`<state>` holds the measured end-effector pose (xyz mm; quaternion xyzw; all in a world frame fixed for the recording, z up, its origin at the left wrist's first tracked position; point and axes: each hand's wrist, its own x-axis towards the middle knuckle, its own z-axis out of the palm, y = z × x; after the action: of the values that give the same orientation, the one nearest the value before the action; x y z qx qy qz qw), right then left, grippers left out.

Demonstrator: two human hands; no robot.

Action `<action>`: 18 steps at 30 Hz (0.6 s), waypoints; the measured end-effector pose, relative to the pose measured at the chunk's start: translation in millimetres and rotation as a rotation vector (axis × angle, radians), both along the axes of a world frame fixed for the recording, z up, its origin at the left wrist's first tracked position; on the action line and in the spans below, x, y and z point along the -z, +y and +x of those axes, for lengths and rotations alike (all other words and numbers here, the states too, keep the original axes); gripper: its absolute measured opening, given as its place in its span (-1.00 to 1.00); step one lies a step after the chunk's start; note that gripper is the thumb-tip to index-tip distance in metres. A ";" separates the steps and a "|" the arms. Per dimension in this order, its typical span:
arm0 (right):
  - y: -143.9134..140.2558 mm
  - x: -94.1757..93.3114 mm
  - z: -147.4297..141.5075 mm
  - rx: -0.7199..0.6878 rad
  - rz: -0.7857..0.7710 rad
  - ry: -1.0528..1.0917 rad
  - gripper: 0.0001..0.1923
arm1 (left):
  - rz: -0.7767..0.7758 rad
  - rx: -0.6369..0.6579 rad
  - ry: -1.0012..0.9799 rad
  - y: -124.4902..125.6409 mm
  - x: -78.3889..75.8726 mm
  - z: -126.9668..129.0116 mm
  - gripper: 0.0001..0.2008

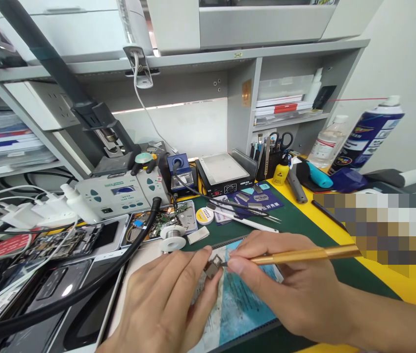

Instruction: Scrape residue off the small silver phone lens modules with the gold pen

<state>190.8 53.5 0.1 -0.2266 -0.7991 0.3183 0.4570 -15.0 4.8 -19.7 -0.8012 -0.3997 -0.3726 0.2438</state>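
Observation:
My left hand (pixel 171 294) pinches a small square metal part (pixel 213 266) between thumb and index finger, above a blue and white printed sheet (pixel 245 304). The part has a raised square frame on it, but its exact kind is too small to make out. My right hand (pixel 285 279) is closed around a slim gold-handled craft knife (pixel 303 255), gripped like a pen. Its short dark tip reaches the right edge of the metal part. The printed sheet lies on a green mat (pixel 351 264) under both hands.
A solder spool (pixel 173 239) and a tray of circuit boards (pixel 164 220) sit beyond my left hand. A black hose (pixel 119 274) crosses phones at left. Behind stand a hot-air station (pixel 119 193), a heating plate (pixel 222 171), a yellow bottle (pixel 281 171) and a spray can (pixel 366 132).

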 end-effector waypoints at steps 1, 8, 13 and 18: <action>0.1 0.2 0.3 -0.004 0.001 0.000 -0.88 | -0.005 -0.004 -0.003 -0.3 0.2 0.1 -0.76; -0.3 4.3 3.9 -0.009 0.013 -0.028 -0.88 | -0.022 0.003 -0.021 -0.8 -3.2 -0.1 -0.78; -0.7 6.2 3.9 0.010 0.011 -0.052 -0.88 | -0.036 0.017 -0.043 -0.4 -1.7 0.4 -0.75; -0.9 5.2 4.4 0.011 0.034 -0.035 -0.82 | -0.058 0.018 -0.064 -0.5 1.0 0.7 -0.74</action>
<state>195.2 52.5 -5.1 -0.2290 -0.8109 0.2982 0.4484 -14.4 4.3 -20.8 -0.7991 -0.4109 -0.3884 0.2043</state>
